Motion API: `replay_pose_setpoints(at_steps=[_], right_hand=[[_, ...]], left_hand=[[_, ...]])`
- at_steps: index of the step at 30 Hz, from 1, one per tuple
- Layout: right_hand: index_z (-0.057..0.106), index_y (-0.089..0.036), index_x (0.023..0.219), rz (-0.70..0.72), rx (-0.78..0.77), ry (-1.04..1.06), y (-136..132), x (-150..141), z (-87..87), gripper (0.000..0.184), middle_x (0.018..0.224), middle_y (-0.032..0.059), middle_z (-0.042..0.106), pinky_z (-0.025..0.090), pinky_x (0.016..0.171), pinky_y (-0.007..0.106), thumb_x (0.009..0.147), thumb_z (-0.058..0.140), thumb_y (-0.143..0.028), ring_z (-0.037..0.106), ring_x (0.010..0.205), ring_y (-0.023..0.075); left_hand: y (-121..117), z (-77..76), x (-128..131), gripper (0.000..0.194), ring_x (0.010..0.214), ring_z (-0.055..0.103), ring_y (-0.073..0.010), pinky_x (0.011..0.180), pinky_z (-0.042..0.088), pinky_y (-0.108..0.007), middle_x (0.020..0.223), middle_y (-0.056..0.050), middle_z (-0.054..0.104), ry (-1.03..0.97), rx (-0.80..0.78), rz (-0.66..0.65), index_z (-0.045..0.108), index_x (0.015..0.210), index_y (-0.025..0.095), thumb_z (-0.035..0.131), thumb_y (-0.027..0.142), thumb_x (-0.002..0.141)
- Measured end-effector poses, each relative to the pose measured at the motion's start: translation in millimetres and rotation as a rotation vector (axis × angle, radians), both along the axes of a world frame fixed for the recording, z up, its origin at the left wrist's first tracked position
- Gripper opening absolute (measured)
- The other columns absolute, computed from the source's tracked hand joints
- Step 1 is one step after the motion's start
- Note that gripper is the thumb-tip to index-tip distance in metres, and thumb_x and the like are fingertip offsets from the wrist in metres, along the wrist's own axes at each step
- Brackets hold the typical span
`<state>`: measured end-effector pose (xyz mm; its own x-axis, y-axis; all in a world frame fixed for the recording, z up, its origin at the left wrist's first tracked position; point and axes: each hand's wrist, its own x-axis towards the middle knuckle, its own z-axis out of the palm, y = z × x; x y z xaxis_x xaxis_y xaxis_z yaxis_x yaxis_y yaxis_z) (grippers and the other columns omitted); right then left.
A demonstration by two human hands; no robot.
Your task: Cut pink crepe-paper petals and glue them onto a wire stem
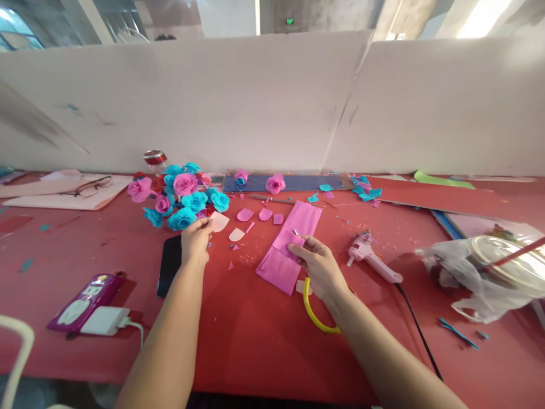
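Observation:
My left hand [197, 241] pinches a pale pink paper petal [219, 221] between thumb and fingers, just right of a bunch of blue and pink paper flowers [195, 201]. My right hand [319, 264] is closed on a pair of scissors; their yellow handle [313, 315] shows below the palm and a metal tip past the fingers. The same fingers pinch a small piece of pink crepe paper [293, 244] over a folded pink crepe strip [279, 272]. Between my hands lie another pale petal [237, 234] and several pink petals [245, 215].
A pink glue gun [370, 255] with a black cord lies at right, near a plastic bag [464, 278] around a lidded container. At left are a black phone [168, 267], a purple power strip [85, 301] with a white charger [105, 321], and glasses [91, 186]. A white partition [191, 96] stands behind.

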<state>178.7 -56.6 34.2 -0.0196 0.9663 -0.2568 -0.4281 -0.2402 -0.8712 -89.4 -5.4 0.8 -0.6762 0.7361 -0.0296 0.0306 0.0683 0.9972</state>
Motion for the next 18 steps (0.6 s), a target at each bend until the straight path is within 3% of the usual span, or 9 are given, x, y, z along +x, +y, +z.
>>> replay_pose_setpoints(at_steps=[7, 13, 18], right_hand=[[0.064, -0.018, 0.071, 0.007, -0.013, -0.008, -1.0, 1.6, 3.2, 0.025, 0.061, -0.0035, 0.061, 0.040, 0.054, 0.023, 0.053, 0.081, -0.023, 0.050, 0.053, 0.0098], [0.063, -0.020, 0.067, -0.099, 0.031, 0.087, 0.7, 6.8, 5.4, 0.016, 0.063, -0.0041, 0.058, 0.038, 0.052, 0.020, 0.058, 0.075, -0.018, 0.049, 0.058, 0.0094], [0.064, -0.019, 0.067, -0.110, 0.011, 0.109, 4.8, 6.9, 3.1, 0.020, 0.065, -0.0041, 0.058, 0.036, 0.050, 0.019, 0.056, 0.080, -0.020, 0.046, 0.056, 0.0076]], left_hand=[[0.0, -4.2, 2.8, 0.033, 0.057, 0.055, -0.0104, 0.052, 0.041, -0.021, 0.077, -0.003, 0.069, 0.106, -0.099, -0.097, 0.070, 0.089, 0.015, 0.058, 0.019, 0.059], [1.4, -2.7, 5.1, 0.042, 0.062, 0.060, -0.0122, 0.055, 0.044, -0.022, 0.087, -0.006, 0.070, 0.216, -0.124, -0.088, 0.066, 0.106, 0.014, 0.053, 0.020, 0.066], [-0.1, -6.2, 2.6, 0.039, 0.078, 0.065, -0.0175, 0.069, 0.048, -0.026, 0.090, -0.006, 0.071, 0.384, -0.164, -0.102, 0.066, 0.107, 0.017, 0.054, 0.019, 0.070]])
